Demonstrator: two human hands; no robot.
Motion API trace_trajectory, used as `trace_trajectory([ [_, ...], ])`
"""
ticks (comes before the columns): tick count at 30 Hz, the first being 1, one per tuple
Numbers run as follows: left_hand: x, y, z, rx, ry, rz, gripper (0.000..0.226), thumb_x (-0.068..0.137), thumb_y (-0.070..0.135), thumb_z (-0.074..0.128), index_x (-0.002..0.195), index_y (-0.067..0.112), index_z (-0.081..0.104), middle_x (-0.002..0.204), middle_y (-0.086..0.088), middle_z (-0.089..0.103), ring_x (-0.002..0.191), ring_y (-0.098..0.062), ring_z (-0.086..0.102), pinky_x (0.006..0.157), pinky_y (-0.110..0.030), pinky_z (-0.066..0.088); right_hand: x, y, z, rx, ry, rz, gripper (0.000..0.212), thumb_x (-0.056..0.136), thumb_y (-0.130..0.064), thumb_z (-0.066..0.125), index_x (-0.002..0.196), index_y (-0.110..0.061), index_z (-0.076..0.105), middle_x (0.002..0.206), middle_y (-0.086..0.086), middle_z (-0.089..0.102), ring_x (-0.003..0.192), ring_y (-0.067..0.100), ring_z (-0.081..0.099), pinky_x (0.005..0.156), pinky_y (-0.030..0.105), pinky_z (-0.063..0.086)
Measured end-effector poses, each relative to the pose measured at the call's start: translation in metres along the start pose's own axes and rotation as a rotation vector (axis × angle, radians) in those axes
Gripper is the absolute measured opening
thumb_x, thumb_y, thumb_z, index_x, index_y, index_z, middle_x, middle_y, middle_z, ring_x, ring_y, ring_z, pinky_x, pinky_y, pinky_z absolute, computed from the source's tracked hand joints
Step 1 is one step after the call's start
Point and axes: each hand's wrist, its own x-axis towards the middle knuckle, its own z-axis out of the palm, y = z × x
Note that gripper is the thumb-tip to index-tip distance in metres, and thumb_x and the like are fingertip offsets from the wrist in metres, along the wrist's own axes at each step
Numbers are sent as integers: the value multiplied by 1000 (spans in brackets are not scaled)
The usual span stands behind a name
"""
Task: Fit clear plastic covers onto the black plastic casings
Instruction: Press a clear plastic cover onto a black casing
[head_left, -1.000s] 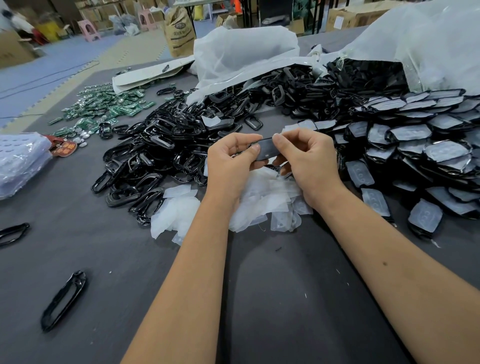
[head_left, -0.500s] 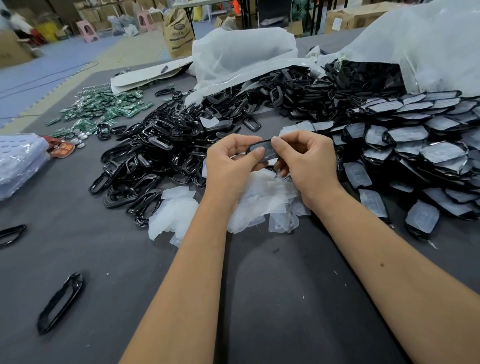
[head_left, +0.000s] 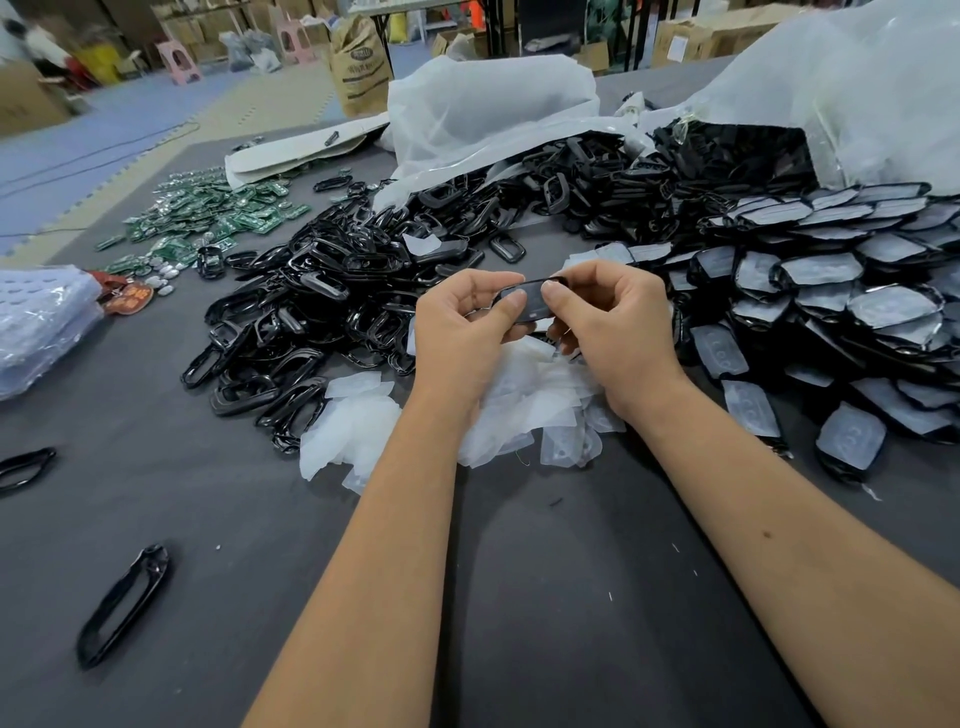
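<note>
Both hands pinch 1 black casing (head_left: 531, 303) above the loose clear covers (head_left: 524, 400), its long axis running left-right between them, left hand (head_left: 462, 332) and right hand (head_left: 613, 322) equally near, thumbs pressing its face.

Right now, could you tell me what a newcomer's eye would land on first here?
Two hands, left hand and right hand, pinch one black casing at centre. Behind them spreads a heap of empty black casings; to the right lie covered casings, and clear covers sit beneath the wrists.
</note>
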Motion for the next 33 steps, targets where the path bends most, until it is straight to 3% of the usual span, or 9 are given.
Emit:
trace_trajectory([
  [4, 1, 0, 0, -12, 0, -6, 12, 94, -3, 70, 100, 6, 74, 96, -26, 74, 76, -24, 75, 67, -22, 58, -2, -4, -1, 34, -19, 9, 1, 92, -7, 74, 93, -7, 74, 72, 2, 73, 58, 15, 66, 51, 27, 53],
  [9, 0, 0, -1, -22, 0, -3, 12, 94, -2, 69, 99, 8, 75, 91, -19, 75, 78, -20, 75, 67, -22, 58, -5, -8, -1, 34, -62, 17, 12, 92, -1, 73, 103, -4, 73, 81, 5, 74, 67, 13, 69, 55, 27, 55],
  [17, -1, 0, 2, -22, -25, 20, 17, 94, -4, 68, 94, 11, 74, 92, -18, 77, 83, -21, 77, 69, -24, 59, -4, -7, 0, -26, -29, -14, 9, 89, -6, 78, 97, -8, 76, 83, 7, 77, 73, 20, 73, 61, 31, 58],
  [29, 0, -1, 1, 23, -21, 40, 17, 94, -5, 67, 94, 11, 75, 82, -6, 73, 76, -14, 69, 64, -20, 56, -4, -7, 1, -48, -12, 5, 16, 98, -2, 65, 91, -12, 76, 69, 3, 72, 55, 16, 67, 52, 29, 57],
  [33, 0, -2, 1, 48, -17, 45, 14, 93, -2, 69, 94, 10, 76, 86, -10, 75, 80, -19, 71, 68, -28, 60, -4, -5, 3, -119, 9, 2, 17, 97, -4, 66, 86, -14, 75, 71, 7, 73, 58, 22, 72, 51, 31, 56],
])
